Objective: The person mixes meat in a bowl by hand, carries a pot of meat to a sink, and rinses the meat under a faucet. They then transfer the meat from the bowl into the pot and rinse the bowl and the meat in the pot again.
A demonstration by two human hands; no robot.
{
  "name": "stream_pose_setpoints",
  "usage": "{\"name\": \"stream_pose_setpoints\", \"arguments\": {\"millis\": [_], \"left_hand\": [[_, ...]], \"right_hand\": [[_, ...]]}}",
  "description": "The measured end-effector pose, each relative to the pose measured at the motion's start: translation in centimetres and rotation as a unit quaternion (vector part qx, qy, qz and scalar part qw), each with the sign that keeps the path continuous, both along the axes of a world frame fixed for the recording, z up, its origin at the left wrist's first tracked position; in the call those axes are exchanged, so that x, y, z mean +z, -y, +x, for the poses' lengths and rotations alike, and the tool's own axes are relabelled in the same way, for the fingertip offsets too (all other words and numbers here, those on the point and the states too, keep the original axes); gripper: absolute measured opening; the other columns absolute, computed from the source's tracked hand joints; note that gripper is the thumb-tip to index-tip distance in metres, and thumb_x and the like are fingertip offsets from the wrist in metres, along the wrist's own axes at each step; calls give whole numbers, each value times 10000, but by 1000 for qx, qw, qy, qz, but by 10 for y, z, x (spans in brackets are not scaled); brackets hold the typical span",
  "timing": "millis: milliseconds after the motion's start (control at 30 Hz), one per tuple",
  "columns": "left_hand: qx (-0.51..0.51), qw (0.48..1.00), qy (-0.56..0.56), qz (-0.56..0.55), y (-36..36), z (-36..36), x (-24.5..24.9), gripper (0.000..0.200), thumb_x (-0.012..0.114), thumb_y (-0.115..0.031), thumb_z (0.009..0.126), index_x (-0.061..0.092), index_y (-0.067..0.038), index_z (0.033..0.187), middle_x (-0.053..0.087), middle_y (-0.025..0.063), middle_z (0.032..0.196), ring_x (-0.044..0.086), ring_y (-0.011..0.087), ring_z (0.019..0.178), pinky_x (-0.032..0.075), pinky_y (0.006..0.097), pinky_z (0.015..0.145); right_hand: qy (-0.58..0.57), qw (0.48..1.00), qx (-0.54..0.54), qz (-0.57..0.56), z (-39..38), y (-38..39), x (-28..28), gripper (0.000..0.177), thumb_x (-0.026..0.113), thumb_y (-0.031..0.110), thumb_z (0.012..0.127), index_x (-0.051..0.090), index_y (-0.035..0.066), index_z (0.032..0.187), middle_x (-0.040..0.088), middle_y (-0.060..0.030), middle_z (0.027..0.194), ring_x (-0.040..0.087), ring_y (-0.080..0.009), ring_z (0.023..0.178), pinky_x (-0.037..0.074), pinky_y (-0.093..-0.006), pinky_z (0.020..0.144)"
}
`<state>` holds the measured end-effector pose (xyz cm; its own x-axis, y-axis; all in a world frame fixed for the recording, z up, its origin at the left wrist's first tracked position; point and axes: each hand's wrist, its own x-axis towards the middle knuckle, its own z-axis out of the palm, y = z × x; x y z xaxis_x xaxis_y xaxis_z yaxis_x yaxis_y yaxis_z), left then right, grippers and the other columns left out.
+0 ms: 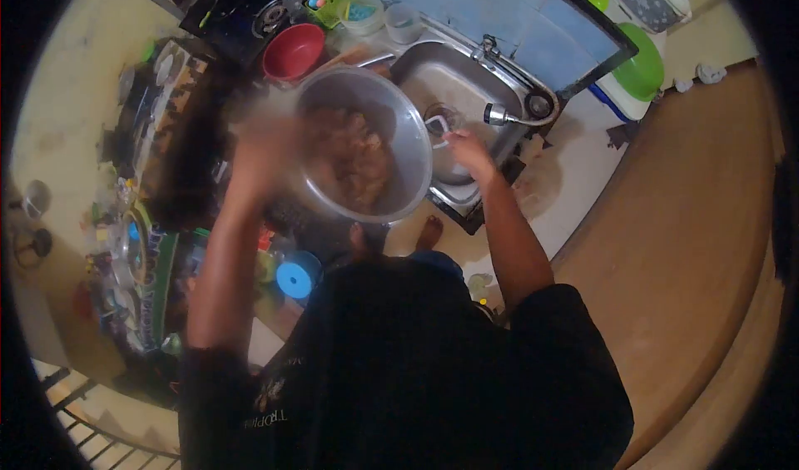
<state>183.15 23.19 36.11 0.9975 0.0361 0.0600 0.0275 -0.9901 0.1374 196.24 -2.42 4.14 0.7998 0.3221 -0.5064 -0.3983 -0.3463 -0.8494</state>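
Note:
A large silver metal pot [411, 150] is held up in front of me, over the floor beside the sink. Brown lumpy pieces, possibly meat, [358, 158] lie inside it. My right hand [470, 152] is closed around the pot's pale loop handle [439, 122] on the right side. On the opposite side my left hand [265, 141] is smeared by motion near the left rim. Its fingers cannot be made out, and whether it touches the pot does not show.
Behind the pot is a steel sink [414, 69] with a faucet [498, 114]. A red bowl [293, 51] and a clear plastic tub [403, 22] stand by it. At the upper left is a black stove [241, 12]. A blue round-topped item [298, 275] is low left.

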Motion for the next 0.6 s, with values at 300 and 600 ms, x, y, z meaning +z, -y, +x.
{"name": "stream_pose_setpoints", "arguments": {"millis": [300,600], "left_hand": [[127,985,-31,-110,30,48,-6,372,492,-421,837,681,-106,775,645,76,740,616,223,723,462,371,660],[168,927,-151,-298,47,108,-33,416,592,-412,819,643,-40,999,628,72,893,566,165,819,420,281,722]], "right_hand": [[170,972,-164,-2,20,45,-18,183,580,208,854,627,31,853,601,-21,685,520,-102,534,421,-253,475],[157,954,-179,-184,26,38,-25,183,584,204,765,677,88,873,648,-174,880,623,-328,868,483,-405,766]]}}
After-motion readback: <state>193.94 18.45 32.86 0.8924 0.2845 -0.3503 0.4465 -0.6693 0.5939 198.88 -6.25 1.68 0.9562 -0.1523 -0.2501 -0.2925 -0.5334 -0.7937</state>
